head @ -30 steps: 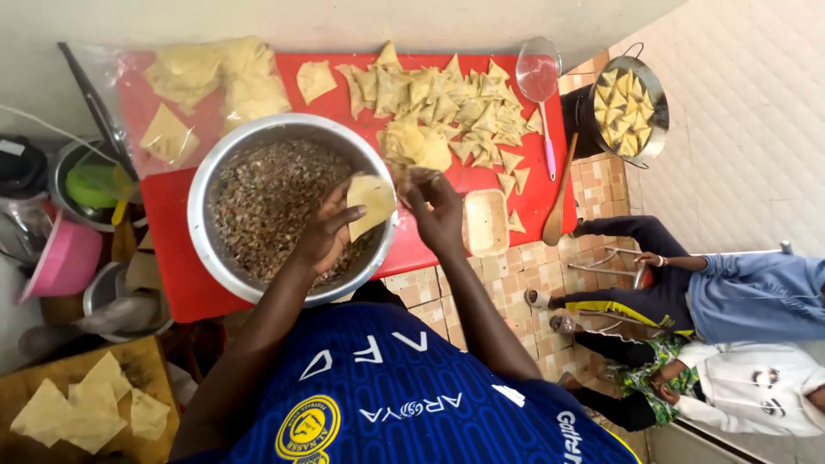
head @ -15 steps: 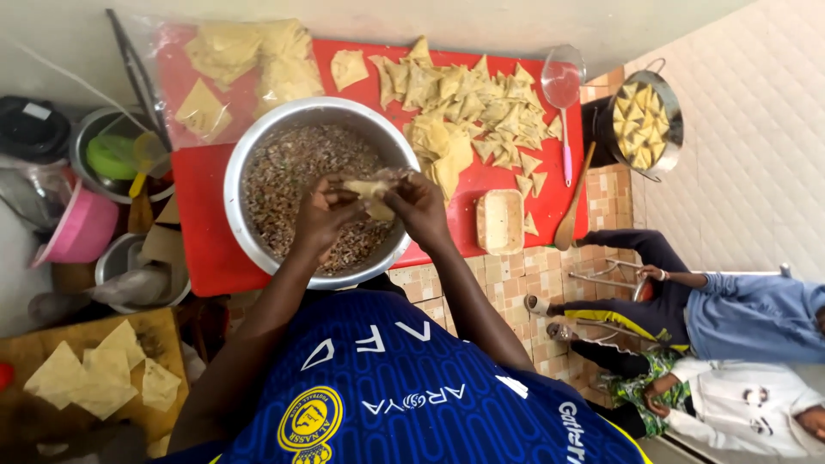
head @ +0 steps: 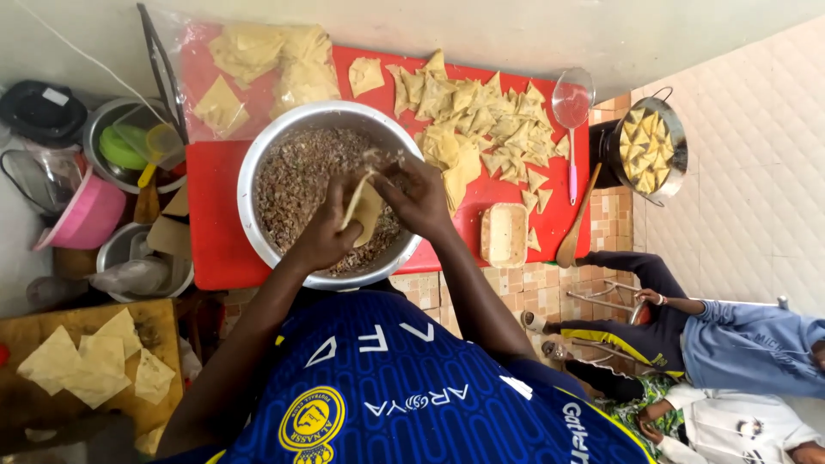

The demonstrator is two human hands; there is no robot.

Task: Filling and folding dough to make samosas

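My left hand (head: 322,236) is closed round a pale pastry wrapper (head: 365,210), folded into a cone, fingers gripping its near side. My right hand (head: 421,198) pinches the wrapper's far edge with the fingertips. Both hands sit over one big metal bowl (head: 258,155) of brown minced filling (head: 296,176), wrapper just above the filling.

The bowl stands on one red board (head: 215,258). Right of the bowl, on the board: a heap of folded triangular pastries (head: 481,129), too many to count, roughly two dozen or more. One small rectangular tub (head: 504,234) lies near the board's near right edge. One strainer with a pink handle (head: 572,112) and one wooden spoon (head: 577,219) sit at the right edge. One dark pot (head: 649,142) further right holds more triangles.

Far left on the board: one clear plastic bag (head: 258,64) with flat wrapper sheets inside. Left of the board: one pink bowl (head: 86,215), one green lid or cup (head: 120,148) in a metal bowl. Near left: wooden board (head: 26,404) with about four flat wrappers (head: 86,361).

Two other people sit at the near right; one in a blue top (head: 739,344).
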